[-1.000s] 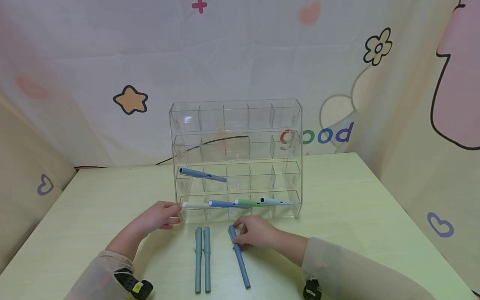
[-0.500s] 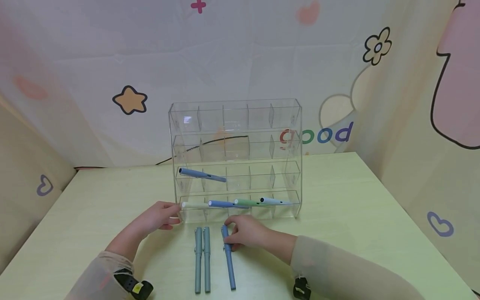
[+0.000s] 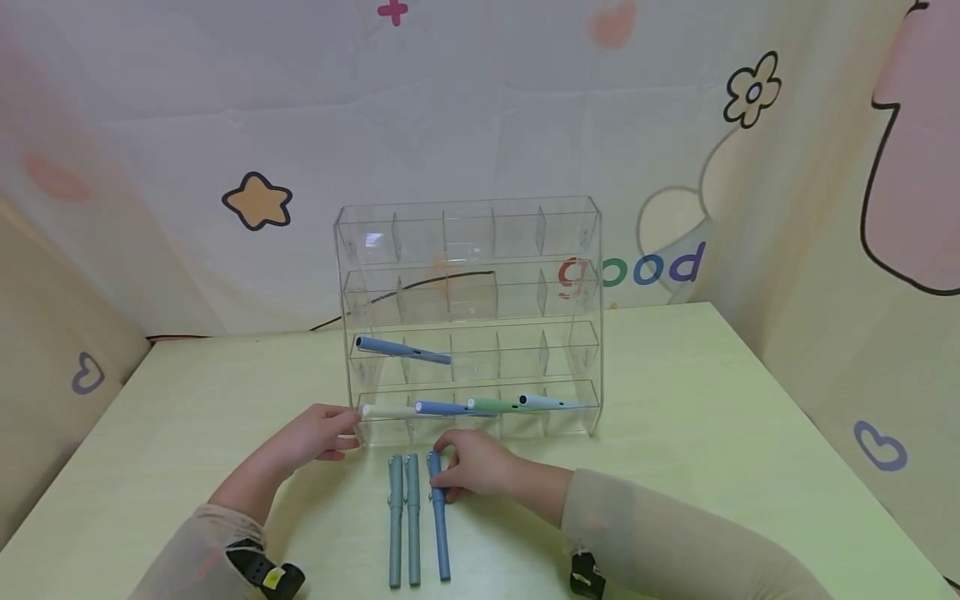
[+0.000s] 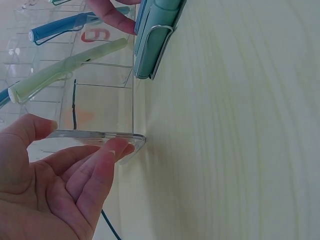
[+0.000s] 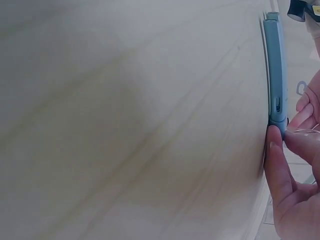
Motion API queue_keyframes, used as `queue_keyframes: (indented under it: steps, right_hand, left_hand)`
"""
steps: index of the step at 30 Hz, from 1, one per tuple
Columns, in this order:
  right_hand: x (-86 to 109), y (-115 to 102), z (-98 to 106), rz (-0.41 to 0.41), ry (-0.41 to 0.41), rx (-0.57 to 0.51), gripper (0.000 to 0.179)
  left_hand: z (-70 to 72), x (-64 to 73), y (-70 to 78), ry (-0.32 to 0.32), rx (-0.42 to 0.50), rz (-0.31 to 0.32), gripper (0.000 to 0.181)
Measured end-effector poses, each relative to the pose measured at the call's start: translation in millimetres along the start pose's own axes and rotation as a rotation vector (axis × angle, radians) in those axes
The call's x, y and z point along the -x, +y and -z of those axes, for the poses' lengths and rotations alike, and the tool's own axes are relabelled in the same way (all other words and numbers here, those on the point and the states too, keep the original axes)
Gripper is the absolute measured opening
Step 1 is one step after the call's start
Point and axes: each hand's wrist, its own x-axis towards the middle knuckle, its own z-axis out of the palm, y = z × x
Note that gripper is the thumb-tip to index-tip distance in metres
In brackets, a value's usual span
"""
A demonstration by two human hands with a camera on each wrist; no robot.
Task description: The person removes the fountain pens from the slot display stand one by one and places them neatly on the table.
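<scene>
A clear acrylic pen rack [image 3: 517, 218] with tiered compartments stands on the table. My left hand [image 3: 324, 433] holds its lower left side; in the left wrist view, thumb and fingers lie on either side of the clear side panel [image 4: 95, 134]. With thumb and fingers, my right hand [image 3: 480, 462] pinches the upper part of a blue pen [image 3: 442, 542], clip end toward the rack. Just left of it, two teal pens [image 3: 395, 533] lie side by side, roughly parallel. The right wrist view shows a pen barrel [image 5: 276, 65] running out from the right fingertips.
In the rack's bottom row rest a pale green pen [image 3: 386, 411], a blue one [image 3: 447, 408], a green one [image 3: 491, 406] and a light blue one [image 3: 547, 402]. Another blue pen [image 3: 405, 350] leans in the row above. A patterned curtain [image 3: 480, 108] hangs behind the table.
My right hand has slid left with the blue pen, bringing it close to the two teal pens and turning it from slanted to nearly parallel with them. The left hand stays on the rack.
</scene>
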Motion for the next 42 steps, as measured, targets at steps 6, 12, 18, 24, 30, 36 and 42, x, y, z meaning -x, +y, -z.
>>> queue_keyframes:
  steps: [6,12,18,24,30,36,42]
  right_hand:
    - [-2.4,-0.5,-2.4,0.0,0.002,0.027,0.041]
    - [-4.8,-0.9,-5.1,-0.018,0.002,0.013,0.042]
    - [-5.2,-1.4,-6.9,-0.016,0.003,0.009,0.043]
    - [-6.2,-0.8,-6.9,0.001,0.002,0.028,0.043]
    - [-5.9,-2.0,-6.3,0.013,0.007,0.046,0.043]
    - [-1.1,-3.8,-0.9,0.027,0.035,0.055,0.049]
    - [3.6,-4.7,6.9,0.077,0.051,0.104,0.047]
  left_hand:
    - [0.3,-0.9,-0.9,0.0,0.005,0.001,0.054]
    - [0.3,-1.2,-1.7,-0.003,0.009,-0.004,0.054]
    - [0.2,-1.4,-2.0,-0.004,0.011,0.007,0.053]
    - [-0.4,-0.3,-0.9,-0.002,0.014,0.006,0.053]
    - [-0.5,-1.2,-0.6,0.003,0.019,-0.003,0.052]
    - [-0.2,-2.1,-1.0,-0.003,0.03,-0.016,0.054]
    - [0.5,0.0,-0.2,-0.012,0.025,-0.025,0.053]
